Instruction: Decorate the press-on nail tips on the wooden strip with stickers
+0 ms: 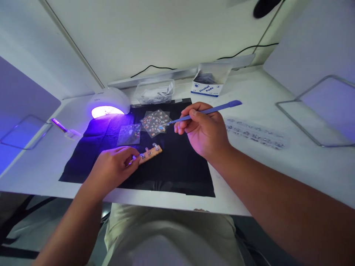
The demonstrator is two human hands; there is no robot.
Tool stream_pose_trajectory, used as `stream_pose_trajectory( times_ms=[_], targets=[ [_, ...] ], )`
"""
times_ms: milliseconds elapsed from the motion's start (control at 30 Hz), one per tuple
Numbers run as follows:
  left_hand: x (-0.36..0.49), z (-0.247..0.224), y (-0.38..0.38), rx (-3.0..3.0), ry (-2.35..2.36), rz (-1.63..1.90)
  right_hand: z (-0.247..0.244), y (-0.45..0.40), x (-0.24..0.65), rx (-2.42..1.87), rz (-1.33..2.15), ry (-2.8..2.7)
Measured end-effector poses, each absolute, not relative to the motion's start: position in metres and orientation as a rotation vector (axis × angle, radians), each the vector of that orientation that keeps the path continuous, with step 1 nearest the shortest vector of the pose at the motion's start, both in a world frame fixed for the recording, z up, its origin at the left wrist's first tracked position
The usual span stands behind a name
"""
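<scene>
My left hand [116, 164] is closed around the near end of a small wooden strip [151, 154], which carries several clear nail tips in a row. The fingers hide part of the strip. In a pinch between thumb and fingers, my right hand [206, 127] has a slim blue stick tool [213, 109] with a thin pale tip and a flat, broader end. That tip points left, over a clear sheet of colorful nail stickers [155, 122]; whether it touches the sheet I cannot tell. Left of the sheet lies a clear sachet [129, 134] with small pale bits.
A black cloth [177, 166] covers the table's middle. Behind stand a lit nail lamp [111, 99], a clear plastic box [155, 92] of packets and an alcohol pads box [208, 83]. A clear case of small pieces [255, 133] lies right. Metal wire stands flank both sides.
</scene>
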State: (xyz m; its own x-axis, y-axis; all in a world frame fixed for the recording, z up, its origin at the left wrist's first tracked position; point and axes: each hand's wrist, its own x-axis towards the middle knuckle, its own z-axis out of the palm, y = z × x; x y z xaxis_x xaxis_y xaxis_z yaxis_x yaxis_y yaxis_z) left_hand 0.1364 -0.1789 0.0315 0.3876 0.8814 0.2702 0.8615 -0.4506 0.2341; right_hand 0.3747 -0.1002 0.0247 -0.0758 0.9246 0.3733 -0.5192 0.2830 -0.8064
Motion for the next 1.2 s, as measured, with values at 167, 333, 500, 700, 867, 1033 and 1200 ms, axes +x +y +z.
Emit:
stream_pose_trajectory(
  times_ms=[167, 333, 500, 700, 867, 1033, 1200],
  targets=[
    [0.138, 0.033, -0.172, 2.569, 1.569, 0.478, 0.025, -0.100, 0.375, -0.470, 1.292, -1.063],
    [0.136, 0.033, -0.170, 2.537, 1.599, 0.448, 0.024, -0.099, 0.375, -0.458, 1.307, -1.058],
    [0.134, 0.030, -0.170, 2.522, 1.607, 0.476, 0.024, -0.099, 0.375, -0.460, 1.305, -1.055],
    [0.130, 0.029, -0.170, 2.533, 1.475, 0.569, 0.024, -0.100, 0.375, -0.483, 1.318, -1.051],
    [0.132, 0.030, -0.167, 2.565, 1.343, 0.616, 0.024, -0.100, 0.375, -0.490, 1.311, -1.067],
    [0.133, 0.032, -0.165, 2.592, 1.306, 0.572, 0.024, -0.101, 0.375, -0.484, 1.303, -1.076],
    [0.131, 0.033, -0.165, 2.605, 1.325, 0.618, 0.024, -0.101, 0.375, -0.470, 1.302, -1.071]
  ],
)
